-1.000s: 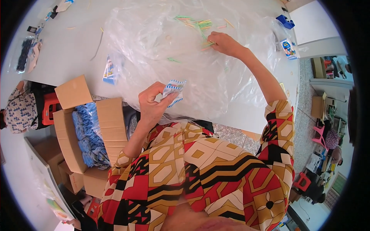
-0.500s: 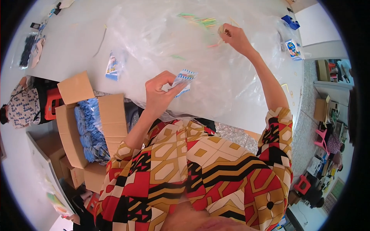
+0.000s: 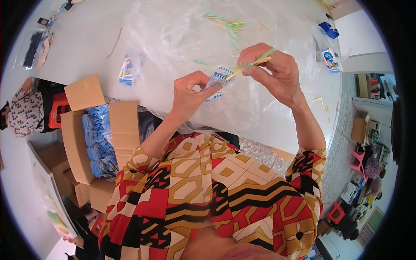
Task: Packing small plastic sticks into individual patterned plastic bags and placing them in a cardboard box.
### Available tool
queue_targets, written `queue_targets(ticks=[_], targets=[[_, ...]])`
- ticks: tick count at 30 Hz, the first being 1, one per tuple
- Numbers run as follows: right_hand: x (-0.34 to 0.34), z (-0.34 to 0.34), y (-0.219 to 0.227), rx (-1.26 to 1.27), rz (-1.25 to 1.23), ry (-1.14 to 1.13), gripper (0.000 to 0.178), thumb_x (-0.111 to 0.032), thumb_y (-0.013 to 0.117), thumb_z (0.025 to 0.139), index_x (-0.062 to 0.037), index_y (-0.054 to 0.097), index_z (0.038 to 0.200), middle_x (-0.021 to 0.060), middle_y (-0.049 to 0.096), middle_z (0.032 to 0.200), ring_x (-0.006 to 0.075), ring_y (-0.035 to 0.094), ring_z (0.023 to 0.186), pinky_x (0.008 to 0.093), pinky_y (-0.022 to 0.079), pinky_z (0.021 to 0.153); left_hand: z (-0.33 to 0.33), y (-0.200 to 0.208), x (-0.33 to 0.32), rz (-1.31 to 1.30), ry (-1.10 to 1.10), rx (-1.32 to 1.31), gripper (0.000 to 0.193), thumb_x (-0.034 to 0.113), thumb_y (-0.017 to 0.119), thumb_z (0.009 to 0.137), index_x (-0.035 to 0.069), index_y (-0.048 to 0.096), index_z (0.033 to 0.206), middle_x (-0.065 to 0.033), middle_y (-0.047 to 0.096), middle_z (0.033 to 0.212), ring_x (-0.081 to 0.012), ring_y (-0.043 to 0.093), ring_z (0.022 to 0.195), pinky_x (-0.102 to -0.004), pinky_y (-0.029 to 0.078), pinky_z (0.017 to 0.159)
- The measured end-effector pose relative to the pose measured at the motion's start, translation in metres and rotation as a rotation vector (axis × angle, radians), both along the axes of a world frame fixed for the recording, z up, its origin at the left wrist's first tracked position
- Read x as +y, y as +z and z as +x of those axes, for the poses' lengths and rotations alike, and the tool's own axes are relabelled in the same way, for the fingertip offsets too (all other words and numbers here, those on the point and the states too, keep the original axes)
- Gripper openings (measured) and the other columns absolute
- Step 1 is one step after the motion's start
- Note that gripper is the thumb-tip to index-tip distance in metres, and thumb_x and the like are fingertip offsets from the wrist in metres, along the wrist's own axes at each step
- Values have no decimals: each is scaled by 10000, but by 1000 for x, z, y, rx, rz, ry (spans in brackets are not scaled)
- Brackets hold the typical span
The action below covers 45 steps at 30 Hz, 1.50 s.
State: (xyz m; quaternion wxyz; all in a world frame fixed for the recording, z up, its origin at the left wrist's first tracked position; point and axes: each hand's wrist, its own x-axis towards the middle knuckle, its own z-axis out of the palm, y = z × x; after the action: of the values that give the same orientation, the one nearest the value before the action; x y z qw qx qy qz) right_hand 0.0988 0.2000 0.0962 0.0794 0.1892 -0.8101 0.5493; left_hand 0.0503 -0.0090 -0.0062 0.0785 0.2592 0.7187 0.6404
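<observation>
My left hand pinches a small clear packet with blue-and-white striped ends. In my right hand are a few thin yellow and green sticks, held between thumb and fingers. Their lower ends meet the packet's upper edge; whether they are inside it, I cannot tell. Beyond my hands, a loose pile of green, yellow and pink sticks lies on a clear plastic sheet that covers much of the white table.
At my left stands an open cardboard box full of blue packets. Another striped packet lies on the table's left part. A blue tape dispenser and a printed packet are at the right edge. A person sits far left.
My right hand has come from the pile toward me and left, bringing sticks to the packet. My left hand has shifted slightly right with the packet, which is now tilted toward the sticks.
</observation>
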Motion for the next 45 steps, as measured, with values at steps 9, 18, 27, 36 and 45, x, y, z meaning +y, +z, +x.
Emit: queue_targets(ticks=[9, 18, 27, 36, 45], targets=[[-6, -5, 2, -302, -40, -73, 73, -1, 583, 862, 25, 583, 931, 52, 605, 918, 98, 538, 708, 237, 465, 640, 1, 7, 2, 18, -40, 43, 138, 43, 763, 696, 1, 632, 681, -37, 612, 658, -90, 519, 554, -237, 414, 519], [-6, -7, -1, -368, -88, -128, 82, -38, 605, 860, 3, 590, 930, 34, 608, 930, 72, 532, 706, 226, 466, 637, -1, 2, 2, 46, -55, 36, 131, 42, 752, 707, -5, 631, 694, -39, 612, 666, -95, 521, 572, -238, 414, 531], [-7, -7, 2, -328, -35, -159, 92, -60, 601, 874, -14, 601, 953, 23, 606, 869, 65, 535, 699, 218, 465, 636, 0, 2, 2, 72, -63, 18, 133, 45, 747, 713, -10, 626, 700, -41, 602, 661, -95, 511, 583, -242, 402, 536], [-4, -8, -3, -339, -90, -155, 101, -81, 613, 874, -11, 602, 945, 15, 603, 842, 74, 537, 684, 221, 466, 622, 0, -1, 2, 76, -58, 94, 141, 38, 748, 707, -7, 614, 697, -42, 584, 651, -104, 497, 578, -247, 387, 531], [-21, -5, 8, -74, 316, -96, 94, -20, 610, 846, -11, 614, 939, 39, 611, 806, 72, 526, 667, 218, 447, 592, 1, 0, 8, 45, -55, -52, 135, 37, 740, 716, -6, 613, 701, -24, 563, 631, -77, 475, 567, -238, 376, 518]])
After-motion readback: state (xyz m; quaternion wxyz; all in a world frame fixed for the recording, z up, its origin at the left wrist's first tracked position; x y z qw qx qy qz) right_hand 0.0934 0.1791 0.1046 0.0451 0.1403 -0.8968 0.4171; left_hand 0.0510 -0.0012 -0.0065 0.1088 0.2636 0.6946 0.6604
